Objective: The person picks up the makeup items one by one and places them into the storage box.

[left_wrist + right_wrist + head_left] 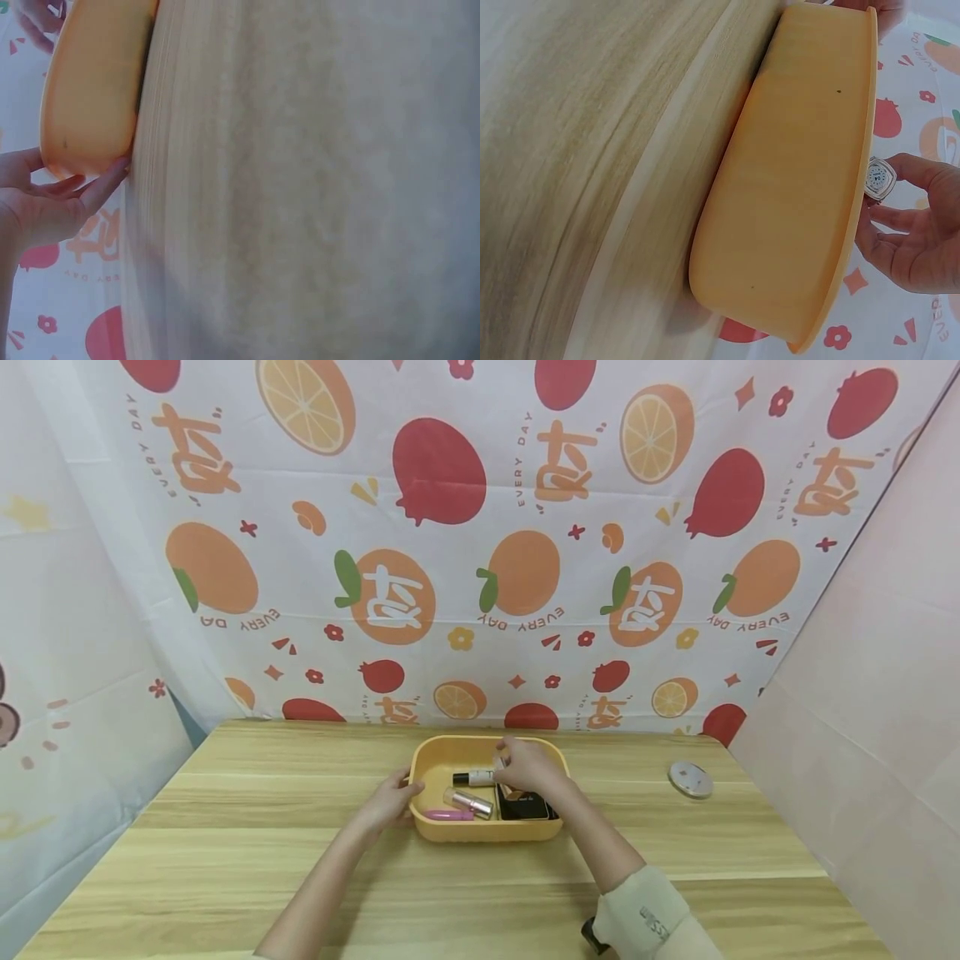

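Note:
A yellow plastic bin [487,832] stands on the table. My left hand [392,799] grips its left end, thumb over the rim and fingers against the outer wall, as the left wrist view also shows. Over the bin's right half, my right hand [528,768] pinches a small cosmetic tube [880,180] with a clear, square end printed with tiny markings. Its lower part looks gold in the head view. Inside the bin lie a black-and-white tube [474,778], a silver lipstick [468,802], a pink tube [448,815] and a black flat case [517,808], partly hidden by the right hand.
On the right part of the wood-grain table [285,793] lies a round silvery-white compact [691,779]. A fruit-print cloth [465,652] hangs behind the table's back edge, with pale cloths on both sides. A dark band sits at the right sleeve [648,914].

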Action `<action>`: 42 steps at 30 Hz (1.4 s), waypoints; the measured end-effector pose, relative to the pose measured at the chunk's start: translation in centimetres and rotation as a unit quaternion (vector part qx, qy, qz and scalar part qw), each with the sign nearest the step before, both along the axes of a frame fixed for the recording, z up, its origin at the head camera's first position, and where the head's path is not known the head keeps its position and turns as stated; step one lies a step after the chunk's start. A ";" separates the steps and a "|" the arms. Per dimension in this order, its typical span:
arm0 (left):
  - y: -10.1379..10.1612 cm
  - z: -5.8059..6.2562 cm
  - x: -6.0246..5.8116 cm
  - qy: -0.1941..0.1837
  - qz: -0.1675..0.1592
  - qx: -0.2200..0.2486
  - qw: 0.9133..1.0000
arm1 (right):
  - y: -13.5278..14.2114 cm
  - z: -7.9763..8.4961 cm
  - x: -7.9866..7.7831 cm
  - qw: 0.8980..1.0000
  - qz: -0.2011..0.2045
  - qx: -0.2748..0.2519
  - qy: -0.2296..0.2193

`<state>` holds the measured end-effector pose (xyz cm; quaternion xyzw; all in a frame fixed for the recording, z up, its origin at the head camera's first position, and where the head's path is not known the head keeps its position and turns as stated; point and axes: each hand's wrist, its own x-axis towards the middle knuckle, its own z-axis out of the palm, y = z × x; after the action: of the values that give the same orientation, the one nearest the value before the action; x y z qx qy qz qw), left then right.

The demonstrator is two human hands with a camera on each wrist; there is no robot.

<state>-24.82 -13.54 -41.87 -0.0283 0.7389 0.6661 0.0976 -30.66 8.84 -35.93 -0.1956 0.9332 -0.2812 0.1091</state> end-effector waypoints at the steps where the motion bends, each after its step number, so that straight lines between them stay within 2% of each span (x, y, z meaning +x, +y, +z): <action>1: 0.0 0.0 0.0 -0.001 0.001 -0.002 1.000 | -0.1 0.0 0.0 1.000 0.000 0.002 0.001; 6: -0.1 -0.1 -0.1 -0.001 -0.002 -0.013 1.000 | -0.3 0.1 0.0 1.000 0.000 0.010 0.008; 13: -0.1 0.0 0.0 -0.004 0.000 -0.001 1.000 | -0.7 -0.1 0.2 1.000 0.006 -0.025 -0.013; 24: 0.0 0.1 0.1 -0.006 -0.002 0.004 1.000 | -1.5 0.1 0.5 0.999 0.014 -0.031 -0.012; 32: -0.1 0.3 0.0 -0.009 -0.003 0.010 1.000 | -2.1 0.5 0.7 0.999 0.027 -0.023 0.015; 42: -0.2 0.3 0.1 -0.005 -0.007 0.003 1.000 | -3.0 0.1 0.6 1.000 0.014 0.006 0.017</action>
<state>-24.73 -13.75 -41.61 -0.0260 0.7365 0.6676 0.1061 -30.03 5.82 -35.82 -0.2131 0.9337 -0.2704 0.0986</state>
